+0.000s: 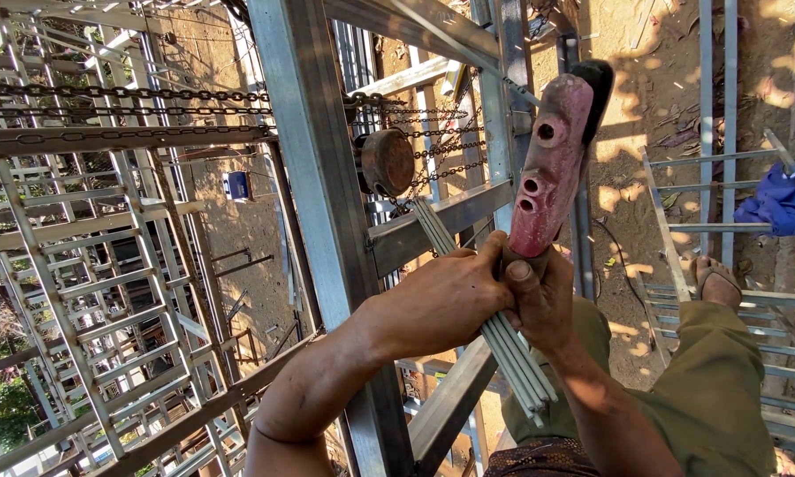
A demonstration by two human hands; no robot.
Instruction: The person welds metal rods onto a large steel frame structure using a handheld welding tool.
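Left hand (446,296) clenched around a bundle of grey welding rods (503,340), which runs diagonally against the steel frame upright (313,177). Right hand (539,296) grips the handle of a red welding face shield (552,163), held upright just above both hands. Chain hoist (387,161) hangs behind the rods. Blue cloth (782,203) lies on a ladder frame, well apart.

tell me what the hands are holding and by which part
The left hand and right hand together grip a bundle of grey welding rods near its middle, plus the lower end of a red welding face shield.
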